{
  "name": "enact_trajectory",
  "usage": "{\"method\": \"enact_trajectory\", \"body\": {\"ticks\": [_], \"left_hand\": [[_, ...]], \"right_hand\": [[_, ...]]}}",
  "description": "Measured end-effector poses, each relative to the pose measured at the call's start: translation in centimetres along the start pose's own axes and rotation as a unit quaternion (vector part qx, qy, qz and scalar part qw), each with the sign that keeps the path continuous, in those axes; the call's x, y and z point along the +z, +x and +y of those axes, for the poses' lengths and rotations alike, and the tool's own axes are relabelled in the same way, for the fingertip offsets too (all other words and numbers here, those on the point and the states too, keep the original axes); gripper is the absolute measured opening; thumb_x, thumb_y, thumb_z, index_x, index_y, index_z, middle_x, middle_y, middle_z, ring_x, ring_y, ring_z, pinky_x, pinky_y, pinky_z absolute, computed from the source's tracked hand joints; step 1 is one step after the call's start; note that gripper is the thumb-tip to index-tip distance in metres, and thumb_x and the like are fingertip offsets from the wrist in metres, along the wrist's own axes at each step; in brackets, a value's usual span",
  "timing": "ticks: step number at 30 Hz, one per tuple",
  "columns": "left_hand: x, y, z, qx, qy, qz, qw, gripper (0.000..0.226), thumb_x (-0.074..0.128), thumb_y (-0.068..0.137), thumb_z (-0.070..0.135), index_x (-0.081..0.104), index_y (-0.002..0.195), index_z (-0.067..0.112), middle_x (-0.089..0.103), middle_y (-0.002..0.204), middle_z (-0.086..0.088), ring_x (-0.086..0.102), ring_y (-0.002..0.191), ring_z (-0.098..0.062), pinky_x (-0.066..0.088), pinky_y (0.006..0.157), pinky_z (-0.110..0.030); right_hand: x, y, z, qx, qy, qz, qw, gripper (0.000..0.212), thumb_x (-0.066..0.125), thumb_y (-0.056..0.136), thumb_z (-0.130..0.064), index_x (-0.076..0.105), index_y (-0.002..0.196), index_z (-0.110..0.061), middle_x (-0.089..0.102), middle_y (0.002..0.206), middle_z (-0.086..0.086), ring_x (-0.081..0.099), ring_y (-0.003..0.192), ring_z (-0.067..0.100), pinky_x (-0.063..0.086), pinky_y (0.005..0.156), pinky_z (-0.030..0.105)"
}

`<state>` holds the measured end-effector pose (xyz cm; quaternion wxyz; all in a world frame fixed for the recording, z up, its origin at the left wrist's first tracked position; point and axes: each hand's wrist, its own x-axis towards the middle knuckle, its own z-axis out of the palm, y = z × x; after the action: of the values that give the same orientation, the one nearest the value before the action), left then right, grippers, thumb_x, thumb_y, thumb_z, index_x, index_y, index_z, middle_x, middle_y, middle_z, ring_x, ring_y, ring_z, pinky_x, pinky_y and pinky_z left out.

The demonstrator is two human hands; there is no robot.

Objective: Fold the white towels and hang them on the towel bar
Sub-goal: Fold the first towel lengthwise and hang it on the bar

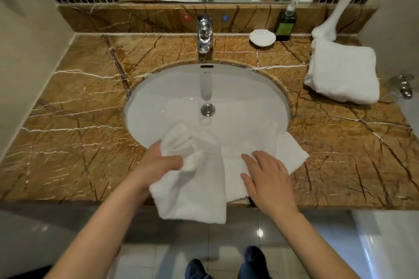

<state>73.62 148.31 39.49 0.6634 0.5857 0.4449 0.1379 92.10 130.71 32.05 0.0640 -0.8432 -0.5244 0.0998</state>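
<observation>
Folding under way at the marble desk: left hand pinches a bunched white towel over the sink's front rim, right hand spread flat on it. Second towel lies folded at right; no towel bar shows, so hanging seems yet to come.

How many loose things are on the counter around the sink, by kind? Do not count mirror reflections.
White towels: 2, one under the hands, one folded at right
Soap dish: 1
Green pump bottle: 1
White vase: 1
Total: 5
</observation>
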Motion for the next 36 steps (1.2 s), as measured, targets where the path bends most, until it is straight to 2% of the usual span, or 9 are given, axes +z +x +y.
{"method": "enact_trajectory", "body": {"ticks": [7,11,15,17,19,22,24,27,36], "left_hand": [[-10.4,-0.3,-1.5,-0.041,0.127,0.076,0.988,0.041,0.064,0.054,0.005,0.066,0.087,0.03,0.071,0.081,0.018,0.065,0.085,-0.009,0.047,0.066,-0.026],[-12.6,0.8,-4.1,-0.035,0.229,0.058,0.971,0.041,0.074,0.063,0.009,0.067,0.102,0.02,0.07,0.101,0.001,0.065,0.097,-0.02,0.052,0.084,-0.038],[-13.4,1.0,-5.4,-0.035,0.415,0.136,0.899,0.048,0.069,0.071,0.009,0.056,0.117,0.019,0.06,0.112,-0.003,0.057,0.103,-0.026,0.048,0.083,-0.039],[-12.6,0.2,-5.4,0.035,0.509,0.259,0.82,0.056,0.061,0.072,-0.001,0.051,0.124,0.017,0.056,0.118,-0.007,0.052,0.108,-0.029,0.046,0.09,-0.044],[-10.5,-0.5,-5.6,0.155,0.506,0.319,0.786,0.052,0.058,0.074,-0.005,0.052,0.123,0.013,0.056,0.117,-0.007,0.051,0.11,-0.029,0.043,0.092,-0.042],[-6.0,-0.7,-6.9,0.226,0.479,0.207,0.822,0.04,0.058,0.087,0.007,0.055,0.126,0.014,0.056,0.129,-0.008,0.049,0.121,-0.029,0.038,0.101,-0.037],[-4.1,-0.4,-8.7,0.185,0.506,0.11,0.836,0.045,0.04,0.099,0.024,0.038,0.143,0.023,0.034,0.152,-0.003,0.028,0.141,-0.021,0.014,0.115,-0.032],[-4.8,0.4,-11.2,0.156,0.557,0.089,0.811,0.053,0.015,0.098,0.041,0.011,0.15,0.033,0.01,0.16,0.006,0.005,0.147,-0.013,-0.011,0.115,-0.028],[-11.7,-0.3,-12.6,0.137,0.63,0.077,0.761,0.057,0.014,0.095,0.051,0.007,0.15,0.039,0.003,0.159,0.009,0.003,0.146,-0.013,-0.007,0.117,-0.034]], "right_hand": [[0.5,-1.7,-1.3,0.075,-0.039,0.037,0.996,0.054,0.033,0.088,-0.041,0.059,0.127,-0.014,0.059,0.121,0.015,0.057,0.104,0.034,0.043,0.085,0.041],[0.7,-3.2,-1.8,0.118,-0.071,0.042,0.99,0.053,0.036,0.086,-0.041,0.057,0.127,-0.014,0.058,0.12,0.017,0.056,0.102,0.037,0.043,0.082,0.043],[0.2,-3.1,-3.0,0.169,-0.074,0.043,0.982,0.039,0.064,0.078,-0.025,0.061,0.114,-0.012,0.058,0.108,0.017,0.053,0.097,0.036,0.039,0.079,0.043],[-0.1,-2.0,-4.2,0.156,-0.056,0.077,0.983,0.031,0.064,0.072,-0.017,0.064,0.101,-0.007,0.058,0.101,0.02,0.054,0.093,0.037,0.04,0.078,0.043],[-0.1,-0.3,-6.1,0.093,-0.003,0.109,0.99,0.032,0.056,0.073,-0.016,0.066,0.101,-0.002,0.06,0.107,0.024,0.057,0.099,0.04,0.044,0.083,0.046],[1.1,2.2,-10.3,0.009,0.082,0.079,0.993,0.04,0.046,0.087,-0.021,0.061,0.119,-0.003,0.058,0.124,0.02,0.053,0.117,0.037,0.042,0.098,0.047],[2.6,3.0,-12.8,-0.001,0.09,0.021,0.996,0.049,0.029,0.097,-0.03,0.044,0.139,-0.011,0.044,0.145,0.011,0.035,0.137,0.028,0.025,0.113,0.045],[4.9,3.1,-14.1,0.0,0.029,-0.01,1.0,0.064,0.0,0.093,-0.045,0.017,0.152,-0.024,0.02,0.158,0.0,0.013,0.147,0.017,0.001,0.118,0.043],[4.5,1.1,-10.5,0.025,-0.001,-0.013,1.0,0.06,0.021,0.094,-0.051,0.035,0.147,-0.027,0.034,0.153,0.005,0.03,0.142,0.026,0.015,0.117,0.047]]}}
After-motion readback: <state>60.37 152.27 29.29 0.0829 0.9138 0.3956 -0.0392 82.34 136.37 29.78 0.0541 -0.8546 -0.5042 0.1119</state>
